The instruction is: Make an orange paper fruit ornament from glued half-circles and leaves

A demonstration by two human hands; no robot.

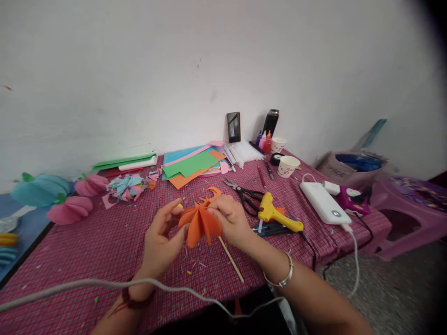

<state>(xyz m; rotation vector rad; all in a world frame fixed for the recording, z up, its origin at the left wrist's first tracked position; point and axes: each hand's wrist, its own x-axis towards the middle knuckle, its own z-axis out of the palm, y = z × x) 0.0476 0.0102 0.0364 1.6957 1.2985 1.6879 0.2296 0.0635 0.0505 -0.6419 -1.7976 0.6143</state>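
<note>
An orange folded-paper pumpkin (199, 225) is held up over the table between both hands, its leaves fanned out. My left hand (162, 232) curls around its left side, thumb against the paper. On its upper right, my right hand (230, 218) pinches the paper with the fingers. A thin wooden stick (232, 260) lies on the cloth below the right hand. To the right of that hand are black-handled scissors (246, 193) and a yellow glue gun (275, 214), which rests across a blue cutter (270, 229).
Coloured paper sheets (192, 165) and paper scraps (127, 186) lie at the back. Finished blue (42, 190) and pink paper pumpkins (70, 209) stand at left. Paper cups (288, 166), a white power bank (324, 202) and a pink stool (401, 209) are rightward. A white cable (104, 282) crosses the foreground.
</note>
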